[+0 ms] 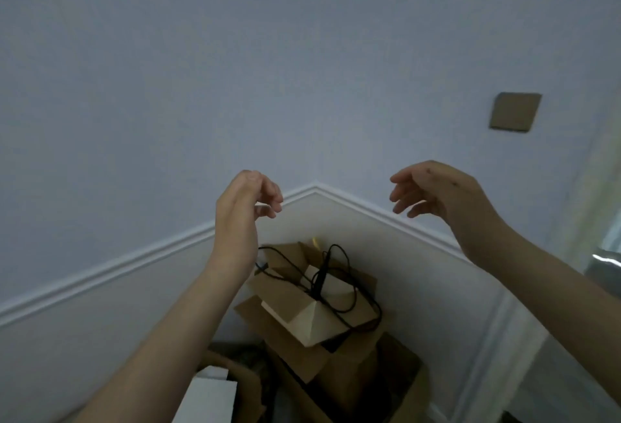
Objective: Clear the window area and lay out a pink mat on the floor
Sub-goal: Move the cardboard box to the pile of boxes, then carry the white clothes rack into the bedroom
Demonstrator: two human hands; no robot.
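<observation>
- Reaching up toward a room corner, the left hand [247, 202] hangs with curled, loosely parted fingers [270, 199] that grip nothing.
- Well apart from it, the right hand [437, 192] has its fingers [401, 194] spread and bent inward, also empty.
- Behind both sets of fingertips run a pale blue painted wall [235, 69] and a white moulded rail [353, 206] that bends at the corner.
- Below the fingers stands a pile of brown cardboard boxes [312, 318] with a tangled black cable [339, 288] draped across the top one.
- Above and beyond the right fingers, a small brown square plate [514, 111] sits on the wall.
- Under the left forearm, a white flat-topped block [210, 392] is cut off by the picture's bottom edge.
- At the far right edge something shiny and blurred [605, 259] is too unclear to name.
- No pink mat or window appears in this view.
</observation>
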